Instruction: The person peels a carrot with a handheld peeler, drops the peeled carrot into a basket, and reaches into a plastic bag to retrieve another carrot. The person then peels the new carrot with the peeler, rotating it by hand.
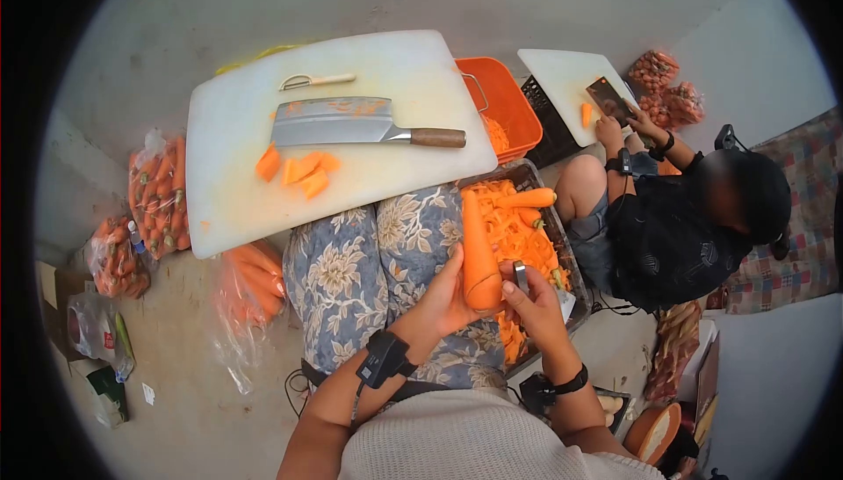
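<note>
Carrot [479, 247] was observed gripped near its thick end by the left hand [450, 300], just off the near right corner of the cutting board [351, 190]. The right hand [540, 309] pinched a small metal tool [521, 276] beside it — above a crate [575, 282] of peelings [531, 247]. A cleaver [338, 122] lay mid-board — handle toward the right edge, peeler [318, 80] nearer the far edge.
</note>
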The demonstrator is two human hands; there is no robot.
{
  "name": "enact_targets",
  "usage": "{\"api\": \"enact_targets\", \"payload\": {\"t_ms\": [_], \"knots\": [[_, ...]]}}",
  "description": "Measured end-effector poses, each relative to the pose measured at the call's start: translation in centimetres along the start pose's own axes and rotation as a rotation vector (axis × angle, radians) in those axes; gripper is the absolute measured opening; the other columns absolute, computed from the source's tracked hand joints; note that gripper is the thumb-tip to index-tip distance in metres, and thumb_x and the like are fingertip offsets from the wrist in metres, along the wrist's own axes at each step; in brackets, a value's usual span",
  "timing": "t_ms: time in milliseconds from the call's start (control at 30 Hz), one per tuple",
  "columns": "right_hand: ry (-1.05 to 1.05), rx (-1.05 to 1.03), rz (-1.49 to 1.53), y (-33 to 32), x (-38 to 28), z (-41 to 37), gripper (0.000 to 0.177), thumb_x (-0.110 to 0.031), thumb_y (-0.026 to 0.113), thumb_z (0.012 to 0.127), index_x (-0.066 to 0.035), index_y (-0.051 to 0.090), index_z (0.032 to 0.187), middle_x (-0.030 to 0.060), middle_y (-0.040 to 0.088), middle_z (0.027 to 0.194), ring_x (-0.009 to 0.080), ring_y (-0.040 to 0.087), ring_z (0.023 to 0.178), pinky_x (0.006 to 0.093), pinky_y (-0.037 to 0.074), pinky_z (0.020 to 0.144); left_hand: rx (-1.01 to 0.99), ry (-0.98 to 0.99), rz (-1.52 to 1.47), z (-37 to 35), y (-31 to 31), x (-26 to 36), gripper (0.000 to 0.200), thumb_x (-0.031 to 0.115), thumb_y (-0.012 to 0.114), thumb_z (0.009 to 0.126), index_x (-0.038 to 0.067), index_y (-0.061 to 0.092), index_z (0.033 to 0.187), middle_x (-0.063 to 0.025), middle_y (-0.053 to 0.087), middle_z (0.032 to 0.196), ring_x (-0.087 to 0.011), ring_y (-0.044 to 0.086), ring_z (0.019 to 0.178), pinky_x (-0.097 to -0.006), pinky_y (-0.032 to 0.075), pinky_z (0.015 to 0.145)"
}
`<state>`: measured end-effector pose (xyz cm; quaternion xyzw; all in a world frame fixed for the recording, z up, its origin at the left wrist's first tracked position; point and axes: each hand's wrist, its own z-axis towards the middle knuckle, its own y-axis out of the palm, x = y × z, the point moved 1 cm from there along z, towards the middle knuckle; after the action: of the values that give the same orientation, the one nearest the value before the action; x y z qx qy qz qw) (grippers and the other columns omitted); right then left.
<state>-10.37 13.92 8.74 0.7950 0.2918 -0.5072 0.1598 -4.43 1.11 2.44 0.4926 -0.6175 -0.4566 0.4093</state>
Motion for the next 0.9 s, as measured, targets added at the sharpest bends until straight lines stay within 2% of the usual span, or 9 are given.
{"api": "enact_targets", "payload": {"t_ms": [67, 133, 167, 300, 467, 533, 667, 733, 900], "knots": [[-0.063, 0.011, -0.012, -0.4, -0.6, 0.5, 0.040, -0.015, 0.062, 0.080, -0.001, 0.044, 0.113, 0.0047, 0.054, 0.091, 0.0074, 0.051, 0.059, 0.0186, 0.041, 0.050, 0.066, -0.069, -0.062, 0.1, -1.0, 0.5, 0.055, 0.054, 0.026, 0.089, 0.014, 0.040, 0.123, -0.0138, 0.049, 0.119, -0.0262, 0.052, 0.104, -0.0462, 0.046, 0.082], [-0.210, 0.284, 0.068, -1.3, -0.5, 1.0, 0.036, -0.009, 0.055, 0.080, 0.002, 0.044, 0.114, 0.0064, 0.054, 0.094, 0.0095, 0.052, 0.064, 0.0217, 0.040, 0.055, 0.057, -0.108, -0.098, 0.6, -3.0, 0.5, 0.054, 0.053, 0.027, 0.089, 0.013, 0.040, 0.123, -0.0144, 0.049, 0.118, -0.0275, 0.053, 0.102, -0.0474, 0.046, 0.081], [-0.206, 0.317, 0.151, -1.5, -0.6, 1.2, 0.037, -0.003, 0.051, 0.079, 0.002, 0.043, 0.115, 0.0090, 0.052, 0.101, 0.0121, 0.054, 0.074, 0.0254, 0.042, 0.065, 0.045, -0.147, -0.123, 0.8, -3.9, 0.3, 0.053, 0.051, 0.028, 0.090, 0.012, 0.040, 0.123, -0.0151, 0.050, 0.117, -0.0288, 0.054, 0.100, -0.0486, 0.047, 0.080], [-0.177, 0.218, 0.283, 0.2, -1.0, 1.7, 0.041, -0.003, 0.054, 0.080, 0.000, 0.038, 0.118, 0.0063, 0.052, 0.097, 0.0125, 0.054, 0.079, 0.0279, 0.044, 0.074, 0.013, -0.162, -0.077, 1.0, -3.7, 0.0, 0.051, 0.049, 0.030, 0.090, 0.010, 0.041, 0.121, -0.0145, 0.052, 0.113, -0.0274, 0.058, 0.093, -0.0447, 0.050, 0.076], [-0.331, 0.270, 0.199, 2.6, 0.8, 3.2, 0.041, 0.001, 0.059, 0.079, -0.002, 0.036, 0.113, 0.0050, 0.050, 0.091, 0.0109, 0.053, 0.078, 0.0228, 0.046, 0.067, 0.076, -0.142, 0.045, 0.9, -3.3, 0.1, 0.048, 0.046, 0.029, 0.092, 0.010, 0.041, 0.120, -0.0094, 0.056, 0.106, -0.0173, 0.060, 0.090, -0.0328, 0.053, 0.066], [-0.387, 0.392, 0.126, 3.4, 0.9, 3.9, 0.043, 0.002, 0.059, 0.079, -0.002, 0.036, 0.114, 0.0033, 0.049, 0.086, 0.0084, 0.051, 0.073, 0.0191, 0.043, 0.063, 0.111, -0.146, 0.072, 0.9, -3.3, 0.1, 0.048, 0.046, 0.028, 0.092, 0.010, 0.041, 0.120, -0.0089, 0.056, 0.105, -0.0167, 0.060, 0.088, -0.0314, 0.053, 0.065], [-0.412, 0.404, 0.051, 4.4, 1.6, 4.8, 0.043, -0.003, 0.061, 0.078, -0.003, 0.038, 0.114, -0.0008, 0.047, 0.083, 0.0051, 0.048, 0.067, 0.0177, 0.040, 0.060, 0.166, -0.127, 0.123, 1.1, -3.2, -0.1, 0.047, 0.045, 0.027, 0.093, 0.010, 0.041, 0.120, -0.0077, 0.057, 0.100, -0.0151, 0.061, 0.081, -0.0277, 0.052, 0.059], [-0.472, 0.409, -0.161, 4.8, 1.5, 5.2, 0.046, -0.002, 0.060, 0.078, -0.004, 0.036, 0.116, -0.0010, 0.046, 0.078, 0.0032, 0.045, 0.061, 0.0163, 0.038, 0.053, 0.146, -0.123, 0.130, 1.1, -3.3, 0.0, 0.047, 0.045, 0.027, 0.092, 0.010, 0.041, 0.119, -0.0073, 0.058, 0.098, -0.0151, 0.061, 0.077, -0.0268, 0.052, 0.057], [-0.433, 0.458, -0.115, 4.0, 1.9, 6.3, 0.048, 0.000, 0.061, 0.077, -0.003, 0.034, 0.117, -0.0004, 0.046, 0.075, 0.0026, 0.044, 0.058, 0.0151, 0.036, 0.049, 0.160, -0.136, 0.189, 0.9, -3.2, 0.4, 0.048, 0.047, 0.027, 0.092, 0.009, 0.041, 0.118, -0.0067, 0.058, 0.089, -0.0157, 0.062, 0.071, -0.0248, 0.051, 0.052]]}}
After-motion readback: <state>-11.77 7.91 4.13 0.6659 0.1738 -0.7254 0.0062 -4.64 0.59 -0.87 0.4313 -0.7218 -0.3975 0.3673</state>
